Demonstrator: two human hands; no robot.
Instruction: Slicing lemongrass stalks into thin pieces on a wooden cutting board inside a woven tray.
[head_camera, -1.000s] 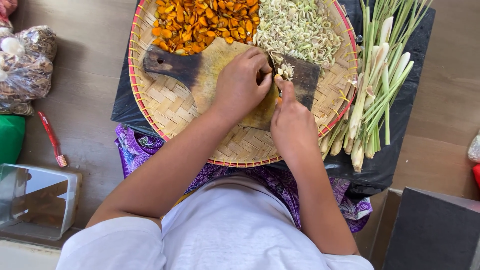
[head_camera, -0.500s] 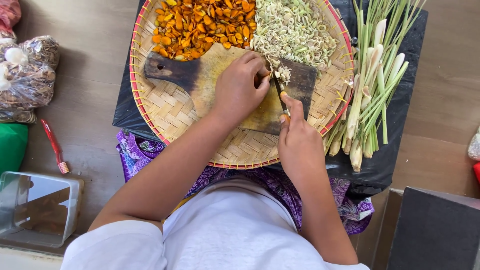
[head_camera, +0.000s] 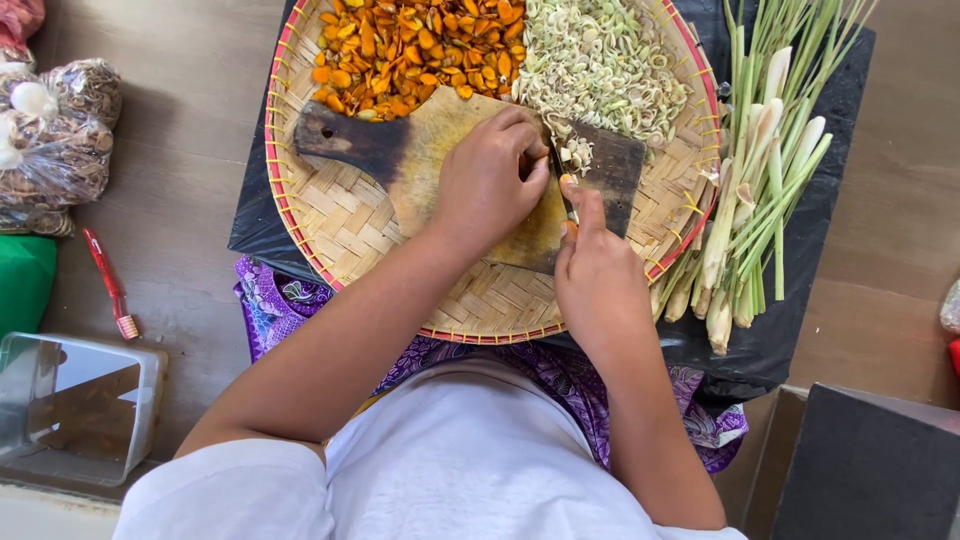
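Right hand (head_camera: 598, 275) drawn back from slices (head_camera: 576, 154), grip closed on knife (head_camera: 566, 192); left hand (head_camera: 487, 180) pinning stalk, board (head_camera: 420, 150) edge near

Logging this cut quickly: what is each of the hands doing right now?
Left hand: curled, pinning something hidden on the dark-edged wooden chopping board.
Right hand: closed on a knife.

Cutting board (head_camera: 440, 160) lies in woven tray (head_camera: 350, 230), lemongrass stalks (head_camera: 760, 190) to its right.
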